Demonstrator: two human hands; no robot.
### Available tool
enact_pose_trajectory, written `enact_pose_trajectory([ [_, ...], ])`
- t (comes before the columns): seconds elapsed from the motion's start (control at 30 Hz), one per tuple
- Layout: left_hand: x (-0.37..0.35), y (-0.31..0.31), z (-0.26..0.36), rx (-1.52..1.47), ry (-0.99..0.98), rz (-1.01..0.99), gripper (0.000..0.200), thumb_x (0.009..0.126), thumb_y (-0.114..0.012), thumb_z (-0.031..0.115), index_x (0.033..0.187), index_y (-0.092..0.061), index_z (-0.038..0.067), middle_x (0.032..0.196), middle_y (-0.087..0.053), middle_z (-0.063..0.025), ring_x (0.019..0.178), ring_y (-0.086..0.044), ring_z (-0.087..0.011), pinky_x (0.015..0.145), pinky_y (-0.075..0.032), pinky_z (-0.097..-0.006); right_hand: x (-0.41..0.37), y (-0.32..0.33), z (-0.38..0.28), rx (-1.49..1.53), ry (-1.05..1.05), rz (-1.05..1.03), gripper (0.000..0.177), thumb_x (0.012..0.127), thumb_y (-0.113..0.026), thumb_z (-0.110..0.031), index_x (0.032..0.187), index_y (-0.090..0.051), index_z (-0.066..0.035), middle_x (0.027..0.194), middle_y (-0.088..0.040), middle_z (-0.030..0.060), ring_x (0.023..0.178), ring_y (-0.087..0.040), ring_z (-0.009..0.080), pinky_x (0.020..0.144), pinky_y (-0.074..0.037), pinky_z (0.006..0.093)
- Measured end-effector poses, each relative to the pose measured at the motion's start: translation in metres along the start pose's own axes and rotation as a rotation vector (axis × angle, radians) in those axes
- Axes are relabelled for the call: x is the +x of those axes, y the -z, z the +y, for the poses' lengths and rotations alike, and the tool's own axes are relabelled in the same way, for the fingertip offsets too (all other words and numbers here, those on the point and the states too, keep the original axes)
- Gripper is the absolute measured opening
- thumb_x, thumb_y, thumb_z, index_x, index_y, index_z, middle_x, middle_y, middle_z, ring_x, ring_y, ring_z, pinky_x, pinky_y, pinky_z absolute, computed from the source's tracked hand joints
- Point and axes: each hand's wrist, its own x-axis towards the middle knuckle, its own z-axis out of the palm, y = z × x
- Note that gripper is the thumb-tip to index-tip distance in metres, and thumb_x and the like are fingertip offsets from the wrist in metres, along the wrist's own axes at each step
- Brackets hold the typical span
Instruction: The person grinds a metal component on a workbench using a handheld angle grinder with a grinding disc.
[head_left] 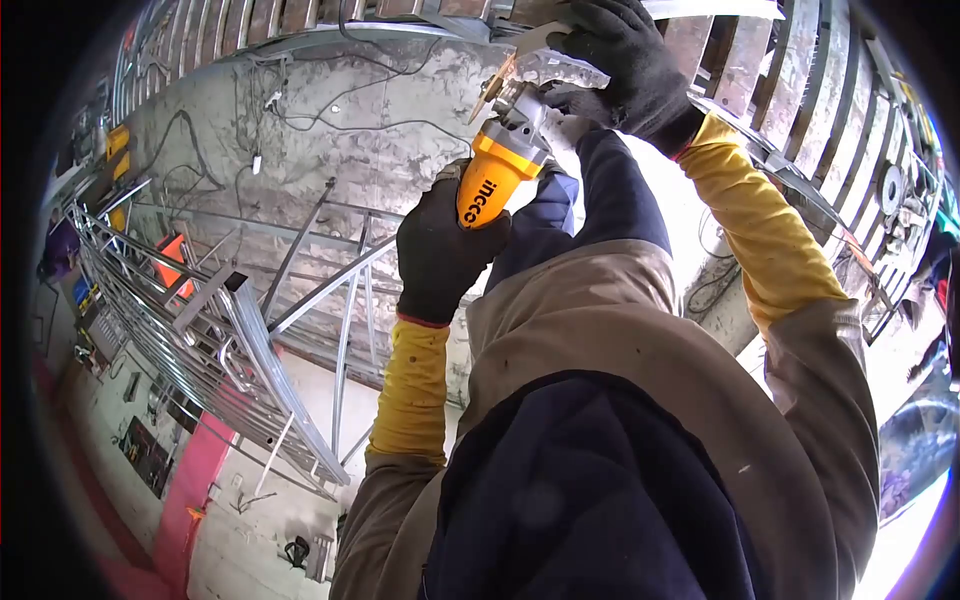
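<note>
The left hand (440,250) was clamped around the orange grinder (495,175); the right hand (625,65) was closed over its head, against the metal frame (800,70) edge.

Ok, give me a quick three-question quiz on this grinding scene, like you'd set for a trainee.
1. True or false: the left hand and the right hand both wear black gloves.
2. What does the left hand grip? A) a hammer B) the orange angle grinder C) a paintbrush
3. Fill in the gap: the sleeves that show just past the gloves' cuffs are ___ in colour.
Key: 1 true; 2 B; 3 yellow.
</note>
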Motion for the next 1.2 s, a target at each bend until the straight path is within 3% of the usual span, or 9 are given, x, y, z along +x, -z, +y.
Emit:
enact_pose_trajectory([
  [0.23,0.0,-0.003,-0.002,0.013,-0.005,-0.006,0.055,0.074,-0.086,0.035,0.117,-0.069,0.005,0.091,-0.073,-0.0161,0.078,-0.073,-0.0363,0.069,-0.06,-0.0449,-0.002,-0.003,0.002,0.003,0.008,0.018,0.06,0.075,-0.088,-0.049,0.108,-0.076,-0.001,0.126,-0.063,0.0275,0.123,-0.057,0.0494,0.106,-0.046,0.0598],
  [0.4,-0.001,-0.003,0.004,-0.03,0.057,-0.023,0.044,0.076,-0.084,0.036,0.102,-0.067,0.006,0.085,-0.071,-0.0164,0.074,-0.072,-0.0361,0.066,-0.058,-0.0451,0.0,-0.001,0.001,0.005,0.018,0.011,0.058,0.076,-0.087,-0.049,0.107,-0.076,-0.001,0.126,-0.063,0.0275,0.122,-0.058,0.0496,0.105,-0.046,0.0597],
  [0.6,-0.001,-0.007,0.005,-0.04,0.076,-0.023,0.042,0.077,-0.083,0.037,0.097,-0.066,0.005,0.082,-0.07,-0.0165,0.072,-0.072,-0.0357,0.064,-0.057,-0.0443,0.0,0.0,-0.002,0.017,-0.005,0.031,0.057,0.076,-0.088,-0.047,0.107,-0.076,-0.001,0.124,-0.064,0.0273,0.121,-0.059,0.0494,0.104,-0.047,0.0589],
  [1.1,-0.002,-0.005,0.009,0.044,-0.016,0.021,0.043,0.078,-0.083,0.036,0.103,-0.067,0.005,0.085,-0.071,-0.0166,0.074,-0.072,-0.0371,0.066,-0.058,-0.0453,0.001,0.0,-0.002,0.011,0.035,0.071,0.056,0.075,-0.089,-0.046,0.106,-0.076,-0.001,0.123,-0.063,0.0273,0.12,-0.06,0.0494,0.104,-0.047,0.059],
  [1.2,-0.004,-0.007,0.006,-0.03,0.06,-0.025,0.043,0.078,-0.083,0.035,0.104,-0.067,0.005,0.085,-0.071,-0.0167,0.074,-0.072,-0.0369,0.066,-0.058,-0.0453,0.0,0.001,-0.002,0.007,0.018,0.038,0.056,0.076,-0.089,-0.046,0.106,-0.076,-0.001,0.124,-0.063,0.0272,0.121,-0.059,0.0494,0.105,-0.046,0.059],
])
